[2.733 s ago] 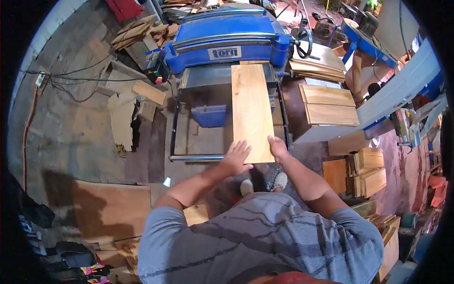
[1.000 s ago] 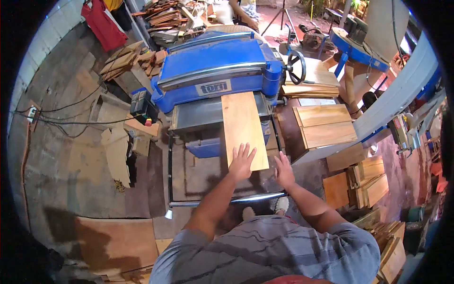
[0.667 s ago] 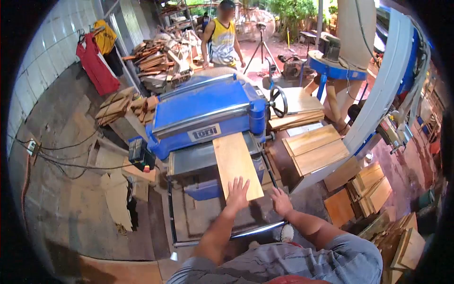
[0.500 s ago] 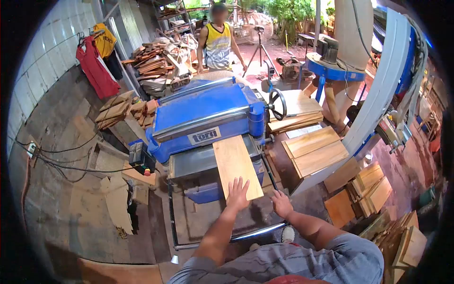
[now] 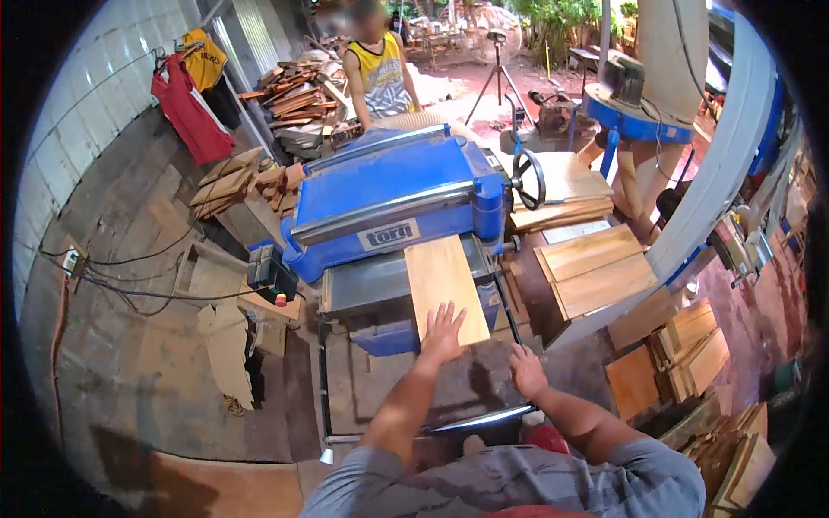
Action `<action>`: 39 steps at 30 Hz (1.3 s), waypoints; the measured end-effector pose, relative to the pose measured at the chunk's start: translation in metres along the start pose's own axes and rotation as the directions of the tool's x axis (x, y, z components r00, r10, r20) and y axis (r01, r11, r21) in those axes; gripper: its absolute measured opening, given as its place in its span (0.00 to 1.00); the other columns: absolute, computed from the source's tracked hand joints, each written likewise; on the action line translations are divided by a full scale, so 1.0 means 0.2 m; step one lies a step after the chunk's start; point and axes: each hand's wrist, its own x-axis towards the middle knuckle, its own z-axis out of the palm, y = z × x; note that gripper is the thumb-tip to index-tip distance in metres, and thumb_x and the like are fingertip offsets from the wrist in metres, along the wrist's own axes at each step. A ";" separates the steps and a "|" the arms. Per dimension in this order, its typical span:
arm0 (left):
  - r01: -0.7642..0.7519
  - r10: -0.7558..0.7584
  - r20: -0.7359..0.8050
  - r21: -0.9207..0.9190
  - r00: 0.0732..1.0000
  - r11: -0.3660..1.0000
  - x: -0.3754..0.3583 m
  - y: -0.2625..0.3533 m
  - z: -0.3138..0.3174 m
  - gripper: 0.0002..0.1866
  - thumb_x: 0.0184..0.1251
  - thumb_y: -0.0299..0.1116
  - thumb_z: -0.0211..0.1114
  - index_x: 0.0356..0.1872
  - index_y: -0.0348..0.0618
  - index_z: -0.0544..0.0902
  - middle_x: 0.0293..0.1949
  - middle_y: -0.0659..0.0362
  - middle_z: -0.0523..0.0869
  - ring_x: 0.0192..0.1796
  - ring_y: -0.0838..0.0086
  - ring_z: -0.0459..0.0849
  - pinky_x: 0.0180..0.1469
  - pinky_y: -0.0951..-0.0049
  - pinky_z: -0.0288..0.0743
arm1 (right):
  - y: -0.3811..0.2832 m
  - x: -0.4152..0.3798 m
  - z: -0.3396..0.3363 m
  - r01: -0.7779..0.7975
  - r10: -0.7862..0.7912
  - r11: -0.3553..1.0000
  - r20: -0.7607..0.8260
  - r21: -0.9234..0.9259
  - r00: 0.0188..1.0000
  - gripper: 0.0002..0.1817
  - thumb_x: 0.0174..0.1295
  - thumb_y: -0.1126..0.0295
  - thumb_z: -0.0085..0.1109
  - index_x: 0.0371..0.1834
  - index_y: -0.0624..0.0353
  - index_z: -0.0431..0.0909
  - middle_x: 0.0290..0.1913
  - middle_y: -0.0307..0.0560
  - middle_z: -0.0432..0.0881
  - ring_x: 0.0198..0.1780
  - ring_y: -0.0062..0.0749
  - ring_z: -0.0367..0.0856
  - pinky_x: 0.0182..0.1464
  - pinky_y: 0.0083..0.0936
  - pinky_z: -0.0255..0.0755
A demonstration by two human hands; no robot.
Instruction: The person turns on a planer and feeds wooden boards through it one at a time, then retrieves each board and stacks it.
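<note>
A light wooden board (image 5: 445, 281) lies on the infeed bed of the blue planer (image 5: 389, 186), its far end under the machine's front edge. My left hand (image 5: 442, 332) rests flat on the near end of the board, fingers spread. To the right of the board, my right hand (image 5: 527, 369) is beside the black side rail of the frame, its fingers partly curled; whether it touches the rail is hard to tell.
Behind the planer stands a person (image 5: 380, 78) in a yellow top. Stacked boards (image 5: 596, 272) are at the right, with more boards (image 5: 686, 345) below. A control box (image 5: 271, 273) with cables is at the left. A handwheel (image 5: 528, 180) is on the planer's right.
The board has slid a little further under the planer, with my left hand still on it. The whole view has shifted slightly. The person behind leans more toward the machine.
</note>
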 end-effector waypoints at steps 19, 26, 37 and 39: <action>0.064 -0.081 0.208 0.088 0.975 0.994 0.34 -0.13 -0.03 0.61 0.40 0.39 0.81 0.78 0.53 0.52 0.79 0.45 0.48 0.80 0.47 0.44 0.77 0.43 0.41 | 0.69 0.00 -0.12 -0.285 0.028 0.437 0.304 0.853 0.952 0.15 0.65 0.60 0.62 0.46 0.60 0.83 0.42 0.47 0.87 0.45 0.30 0.84 0.50 0.30 0.76; -0.165 0.212 0.145 -0.281 0.967 0.946 0.72 0.33 -0.22 0.33 0.55 0.44 0.75 0.62 0.42 0.76 0.60 0.45 0.79 0.64 0.51 0.75 0.66 0.57 0.69 | 1.56 0.14 0.32 -0.548 0.285 0.434 0.468 0.715 0.836 0.16 0.60 0.63 0.67 0.45 0.63 0.82 0.41 0.53 0.86 0.44 0.36 0.85 0.49 0.33 0.77; -0.082 0.118 0.128 -0.260 0.985 0.962 0.85 0.81 0.25 0.12 0.70 0.43 0.61 0.37 0.46 0.85 0.39 0.58 0.88 0.45 0.62 0.85 0.51 0.61 0.76 | 1.98 1.00 0.32 -0.540 0.431 0.782 0.355 0.312 0.830 0.21 0.55 0.65 0.68 0.51 0.61 0.77 0.52 0.62 0.79 0.54 0.55 0.77 0.58 0.45 0.73; -0.083 0.098 0.047 -0.251 0.994 0.964 0.85 0.77 0.24 0.12 0.70 0.43 0.61 0.36 0.47 0.85 0.38 0.58 0.87 0.43 0.62 0.85 0.50 0.62 0.76 | 2.14 1.14 0.46 -0.441 0.387 0.876 0.262 0.193 0.884 0.26 0.53 0.59 0.71 0.52 0.61 0.78 0.58 0.58 0.78 0.61 0.54 0.75 0.59 0.45 0.72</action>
